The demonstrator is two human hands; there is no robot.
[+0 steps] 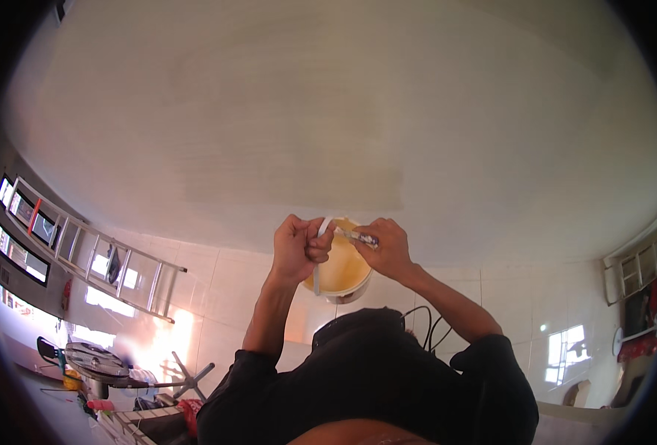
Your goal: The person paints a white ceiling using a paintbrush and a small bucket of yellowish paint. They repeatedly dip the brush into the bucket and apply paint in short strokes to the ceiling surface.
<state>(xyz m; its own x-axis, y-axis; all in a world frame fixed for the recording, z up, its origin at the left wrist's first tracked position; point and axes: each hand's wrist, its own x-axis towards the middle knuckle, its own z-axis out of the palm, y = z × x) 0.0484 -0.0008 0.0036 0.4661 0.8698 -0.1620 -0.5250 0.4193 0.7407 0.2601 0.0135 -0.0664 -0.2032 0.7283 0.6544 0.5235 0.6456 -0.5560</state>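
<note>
Close in front of my body hangs a round bucket [356, 288] with a pale rim and a yellowish inside. My left hand [296, 248] is closed round its white strap handle [316, 279], just above the bucket's left side. Between the fingers of my right hand [388, 248] is a slim, paint-smeared tool [356, 236], held over the bucket's far right rim. Its working end is too small to make out, so I cannot tell whether it is a brush or a scraper. What lies at the bottom of the bucket is hard to make out.
A pale wall [269, 111] with a darker, damp-looking patch [373, 185] rises ahead. At left, an aluminium ladder [124, 267] stands near windows [18, 251]. A standing fan [97, 360] is at the lower left. Glossy tiles [484, 297] surround me; shelving [636, 271] stands at right.
</note>
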